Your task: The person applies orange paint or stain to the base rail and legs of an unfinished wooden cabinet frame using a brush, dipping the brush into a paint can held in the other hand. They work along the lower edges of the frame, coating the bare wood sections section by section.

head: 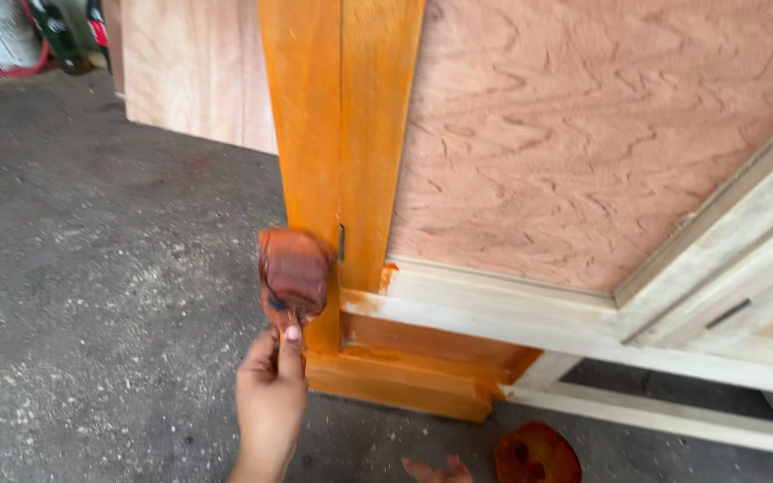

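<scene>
Concrete floor (91, 268) (stained frame (342, 134) beside brush (293, 277))

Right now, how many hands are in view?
2. One hand at bottom left of centre grips a stained brush against the orange-stained frame. Fingertips of another show at the bottom edge beside a round stain-covered object.
</scene>
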{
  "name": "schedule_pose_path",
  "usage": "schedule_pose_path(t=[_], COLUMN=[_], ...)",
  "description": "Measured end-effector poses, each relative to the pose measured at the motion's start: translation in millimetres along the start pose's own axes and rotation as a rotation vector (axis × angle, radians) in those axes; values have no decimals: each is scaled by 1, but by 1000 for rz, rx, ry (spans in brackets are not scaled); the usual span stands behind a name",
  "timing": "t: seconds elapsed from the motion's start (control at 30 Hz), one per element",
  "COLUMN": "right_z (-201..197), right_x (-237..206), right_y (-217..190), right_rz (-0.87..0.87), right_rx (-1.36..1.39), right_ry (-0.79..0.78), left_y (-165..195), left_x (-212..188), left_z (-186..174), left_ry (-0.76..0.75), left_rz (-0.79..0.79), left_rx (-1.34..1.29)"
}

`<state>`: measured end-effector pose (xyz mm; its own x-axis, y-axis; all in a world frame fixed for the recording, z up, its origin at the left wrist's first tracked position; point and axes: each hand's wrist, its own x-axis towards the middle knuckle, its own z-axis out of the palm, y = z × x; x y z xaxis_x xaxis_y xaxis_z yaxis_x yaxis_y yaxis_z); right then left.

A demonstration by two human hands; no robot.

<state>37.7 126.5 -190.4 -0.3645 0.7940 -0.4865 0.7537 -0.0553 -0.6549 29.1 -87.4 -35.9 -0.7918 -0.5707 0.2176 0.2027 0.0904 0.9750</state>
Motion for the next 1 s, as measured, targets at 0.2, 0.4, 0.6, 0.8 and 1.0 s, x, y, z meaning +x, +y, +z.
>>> schedule_pose_path(t=[0.2, 0.4, 0.6, 0.8, 1.0], right_z=[-8, -8, -22, -34, -44], right_x=[1, 1, -10, -27, -10], right_y=[10, 44, 47, 49, 63], right_rz=[74, -75, 30, -32, 38], right_rx=[163, 225, 20, 125, 349], right_ry=[-72, -308, -745, -965, -704], left_y=[-114, -144, -99, -58, -26], left_x=[-79, -123, -142, -127, -127], left_z=[-6, -5, 23, 32, 23], left_ry=[144, -137, -109, -177, -430], left_rz=[-200, -149, -137, -239, 58], left_rx=[623, 613, 279, 417, 609])
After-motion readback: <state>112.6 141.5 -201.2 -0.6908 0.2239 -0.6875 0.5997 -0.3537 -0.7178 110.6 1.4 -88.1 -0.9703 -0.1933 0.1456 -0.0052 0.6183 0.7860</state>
